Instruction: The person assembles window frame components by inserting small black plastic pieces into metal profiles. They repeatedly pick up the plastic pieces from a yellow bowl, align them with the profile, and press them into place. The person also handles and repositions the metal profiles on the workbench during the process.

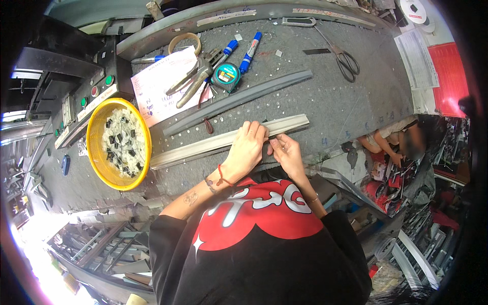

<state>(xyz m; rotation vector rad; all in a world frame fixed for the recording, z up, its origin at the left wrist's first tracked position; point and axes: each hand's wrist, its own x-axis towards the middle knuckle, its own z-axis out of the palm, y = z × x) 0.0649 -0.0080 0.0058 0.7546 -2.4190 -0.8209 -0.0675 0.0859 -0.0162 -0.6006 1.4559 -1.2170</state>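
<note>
A long pale grooved profile strip (195,149) lies slantwise on the dark work surface, close to my body. My left hand (249,144) is closed over it right of its middle, fingers curled down on its far side. Right beside it, my right hand (286,152) is closed in a pinch at the strip's near edge. A small dark bit shows by its fingertips, too small to name. Beyond the strip lies a similar grey profile strip (239,100). To the left stands a yellow plastic basket (91,147) full of small clear and black pieces.
Farther back are pliers (195,84), a tape measure (225,76), blue markers (250,52), a paper sheet (145,84) and a tape roll (184,42). Scissors (345,63) and a utility knife (299,22) lie back right. A button panel (96,99) edges the left. Another person (394,140) crouches at right.
</note>
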